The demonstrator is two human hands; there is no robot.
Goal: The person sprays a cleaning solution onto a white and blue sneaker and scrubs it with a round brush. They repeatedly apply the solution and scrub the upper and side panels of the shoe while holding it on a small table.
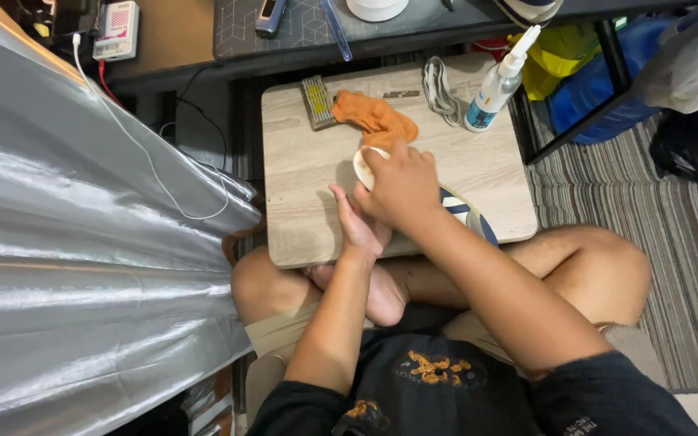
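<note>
From the head view, your right hand (400, 187) covers most of the shoe (460, 211), so only its white toe and blue-striped heel end show. It lies on the small wooden table (300, 169), long axis running from upper left to lower right. Your right hand grips it from above; your left hand (359, 222) presses against its near side, fingers extended.
</note>
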